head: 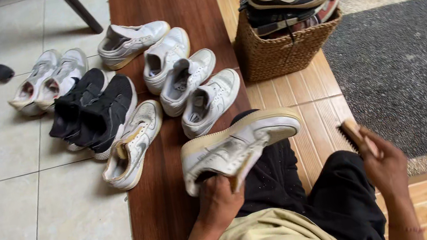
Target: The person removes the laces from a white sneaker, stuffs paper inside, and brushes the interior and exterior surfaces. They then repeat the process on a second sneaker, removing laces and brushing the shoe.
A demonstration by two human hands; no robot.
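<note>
White sneaker (238,147) in left hand (218,200), brush (352,134) in right hand (385,163)

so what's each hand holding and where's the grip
The left hand holds a white sneaker by its heel end, at the opening. The right hand grips a wooden brush by its back end.

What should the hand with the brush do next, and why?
Probably bring the brush in the right hand across to the white sneaker. The left hand holds that sneaker on its side above the lap, while the brush is apart from it.
</note>
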